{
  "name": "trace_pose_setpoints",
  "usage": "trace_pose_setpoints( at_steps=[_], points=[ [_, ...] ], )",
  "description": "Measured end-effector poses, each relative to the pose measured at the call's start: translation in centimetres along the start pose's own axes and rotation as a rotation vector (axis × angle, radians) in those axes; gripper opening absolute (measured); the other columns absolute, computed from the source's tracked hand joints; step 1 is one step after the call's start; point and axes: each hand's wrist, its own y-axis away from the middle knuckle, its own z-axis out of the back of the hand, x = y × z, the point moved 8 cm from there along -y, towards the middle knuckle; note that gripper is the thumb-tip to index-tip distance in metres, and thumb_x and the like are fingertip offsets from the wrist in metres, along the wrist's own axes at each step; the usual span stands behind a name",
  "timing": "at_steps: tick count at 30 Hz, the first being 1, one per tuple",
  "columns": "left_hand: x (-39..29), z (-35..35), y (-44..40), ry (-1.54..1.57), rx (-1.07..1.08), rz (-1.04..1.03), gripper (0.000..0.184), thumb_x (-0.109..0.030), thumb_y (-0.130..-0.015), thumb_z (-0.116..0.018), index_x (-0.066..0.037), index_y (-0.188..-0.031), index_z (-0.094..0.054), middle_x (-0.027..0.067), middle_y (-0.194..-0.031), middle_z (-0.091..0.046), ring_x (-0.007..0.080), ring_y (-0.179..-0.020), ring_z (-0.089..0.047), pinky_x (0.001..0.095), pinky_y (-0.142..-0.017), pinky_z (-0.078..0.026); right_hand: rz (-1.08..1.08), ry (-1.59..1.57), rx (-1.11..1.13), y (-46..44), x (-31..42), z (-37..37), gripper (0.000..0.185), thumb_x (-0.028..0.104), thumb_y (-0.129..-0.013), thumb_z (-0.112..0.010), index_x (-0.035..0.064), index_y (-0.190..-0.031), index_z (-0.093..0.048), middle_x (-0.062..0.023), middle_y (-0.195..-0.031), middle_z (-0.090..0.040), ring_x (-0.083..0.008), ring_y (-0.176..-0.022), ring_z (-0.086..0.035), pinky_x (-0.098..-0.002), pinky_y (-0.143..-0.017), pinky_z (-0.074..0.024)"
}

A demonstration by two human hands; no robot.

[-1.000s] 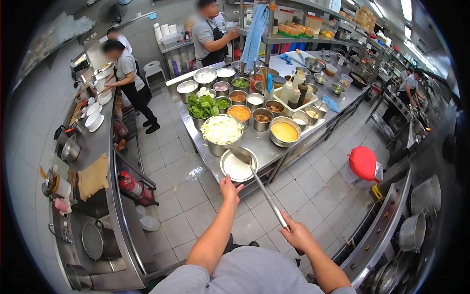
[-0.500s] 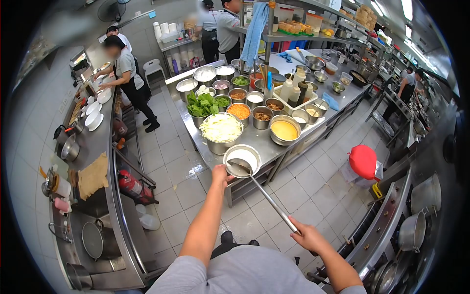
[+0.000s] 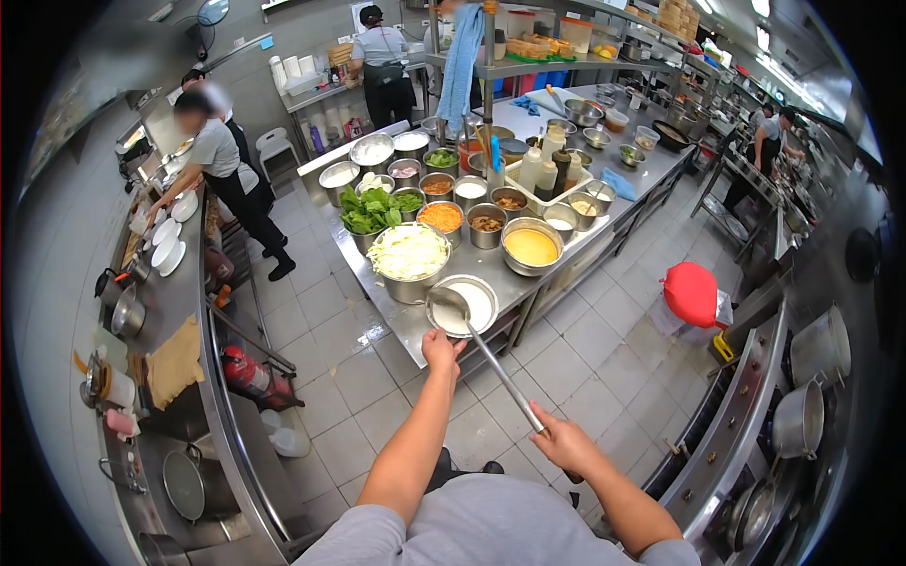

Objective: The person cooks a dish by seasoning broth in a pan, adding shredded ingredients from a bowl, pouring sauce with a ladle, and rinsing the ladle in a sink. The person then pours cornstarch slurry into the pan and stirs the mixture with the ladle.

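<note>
My left hand point(image 3: 442, 351) is closed on the near side of a metal bowl point(image 3: 489, 300) of white liquid at the table's near corner. My right hand point(image 3: 568, 443) grips the end of a long steel ladle point(image 3: 505, 379). The ladle's head is at the left inside of this bowl, partly over the white liquid. Just behind stands a bowl of shredded pale cabbage point(image 3: 409, 253). To the right of it is a bowl of yellow liquid point(image 3: 531, 247). Leafy greens point(image 3: 370, 209) and shredded orange carrot point(image 3: 441, 217) sit in metal containers farther back.
Squeeze bottles point(image 3: 545, 177) stand in a white basket on the steel table point(image 3: 604, 236). A red-lidded bin point(image 3: 691, 293) is on the floor at right, near the stove edge point(image 3: 722, 443). A co-worker point(image 3: 217, 151) leans over the left counter; other people work farther back.
The ladle's head has shifted toward the bowl's left rim, and my left hand sits nearer the bowl's front. The view has turned slightly. The co-worker at left reaches farther along the counter.
</note>
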Motion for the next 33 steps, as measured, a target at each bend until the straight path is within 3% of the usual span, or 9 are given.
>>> trace_pose_setpoints(
  at_steps=[7, 11, 19, 20, 23, 24, 27, 31, 33],
  points=[
    [-0.2, -0.2, -2.3, -0.093, -0.06, -0.005, 0.021, -0.008, -0.093, -0.05, -0.004, -0.113, -0.045, 0.0133, -0.108, -0.054, 0.0235, -0.09, -0.06, 0.0368, -0.06, -0.06, -0.012, 0.095, 0.051, 2.0, -1.1, 1.1, 0.064, 0.022, -0.089, -0.059, 0.0188, -0.147, -0.03, -0.0193, -0.09, -0.066, -0.0386, -0.087, -0.063, -0.046, -0.077, -0.0498],
    [0.7, -1.1, -4.9, -0.159, 0.005, 0.006, 0.018, -0.004, -0.088, -0.046, -0.003, -0.107, -0.047, 0.0113, -0.086, -0.058, 0.0243, -0.055, -0.064, 0.0299, -0.044, -0.055, 0.039, 0.096, 0.037, 2.4, -1.9, 2.8, 0.064, 0.02, -0.09, -0.057, 0.0191, -0.147, -0.029, -0.0192, -0.092, -0.066, -0.0395, -0.089, -0.062, -0.047, -0.078, -0.0497],
    [3.7, -3.8, -7.7, -0.027, 0.233, 0.108, 0.03, -0.007, -0.087, -0.047, 0.009, -0.112, -0.051, 0.0185, -0.105, -0.059, 0.0314, -0.092, -0.063, 0.0399, -0.076, -0.06, -0.082, -0.065, -0.04, 2.7, -2.4, 3.2, 0.063, 0.02, -0.09, -0.052, 0.016, -0.148, -0.026, -0.0217, -0.093, -0.064, -0.0388, -0.089, -0.061, -0.0473, -0.078, -0.0487],
    [3.3, -4.8, -4.9, 0.029, 0.202, 0.121, 0.037, -0.011, -0.09, -0.048, 0.011, -0.12, -0.045, 0.0201, -0.118, -0.053, 0.0345, -0.105, -0.058, 0.0438, -0.086, -0.057, -0.061, -0.101, -0.082, 2.6, -2.3, 3.1, 0.064, 0.02, -0.09, -0.052, 0.0155, -0.148, -0.026, -0.022, -0.091, -0.064, -0.0389, -0.088, -0.062, -0.0471, -0.077, -0.0488],
    [5.0, -5.1, -1.0, -0.033, 0.132, 0.203, 0.044, -0.016, -0.093, -0.048, 0.009, -0.128, -0.038, 0.0212, -0.131, -0.042, 0.0374, -0.118, -0.049, 0.0484, -0.092, -0.053, -0.128, -0.209, -0.148, 2.7, -1.3, 3.1, 0.062, 0.022, -0.091, -0.053, 0.0144, -0.147, -0.028, -0.022, -0.09, -0.065, -0.0392, -0.085, -0.062, -0.047, -0.077, -0.049],
    [6.1, -5.4, -0.3, -0.069, 0.264, 0.297, 0.05, -0.019, -0.094, -0.05, 0.006, -0.133, -0.032, 0.0206, -0.136, -0.035, 0.0405, -0.125, -0.041, 0.0509, -0.096, -0.05, -0.12, -0.22, -0.145, 2.4, -1.4, 2.4, 0.062, 0.022, -0.091, -0.053, 0.0144, -0.147, -0.028, -0.022, -0.09, -0.065, -0.0392, -0.085, -0.062, -0.047, -0.077, -0.049],
    [7.3, -4.3, 0.0, -0.038, 0.339, 0.371, 0.035, -0.017, -0.091, -0.057, 0.001, -0.117, -0.043, 0.0159, -0.118, -0.044, 0.0401, -0.111, -0.05, 0.057, -0.094, -0.049, -0.132, -0.279, -0.254, 1.0, -1.5, 1.3, 0.061, 0.025, -0.091, -0.054, 0.0131, -0.146, -0.031, -0.0221, -0.091, -0.066, -0.039, -0.084, -0.063, -0.047, -0.076, -0.049],
    [3.8, -3.7, -1.5, -0.042, 0.332, 0.25, 0.032, -0.021, -0.094, -0.053, -0.005, -0.12, -0.041, 0.0126, -0.12, -0.046, 0.0405, -0.106, -0.051, 0.0539, -0.089, -0.05, -0.179, -0.332, -0.24, 0.3, 0.7, 1.9, 0.061, 0.026, -0.09, -0.056, 0.0122, -0.145, -0.032, -0.0206, -0.088, -0.066, -0.0356, -0.076, -0.064, -0.0438, -0.07, -0.05],
    [1.4, -4.3, -0.9, -0.088, 0.281, 0.208, 0.033, -0.022, -0.095, -0.051, -0.004, -0.121, -0.041, 0.0144, -0.117, -0.047, 0.0363, -0.101, -0.053, 0.0485, -0.083, -0.054, -0.288, -0.465, -0.281, -0.3, 0.5, 1.0, 0.062, 0.024, -0.09, -0.057, 0.0126, -0.146, -0.033, -0.0147, -0.077, -0.064, -0.0266, -0.061, -0.062, -0.0378, -0.063, -0.0504]
  ],
)
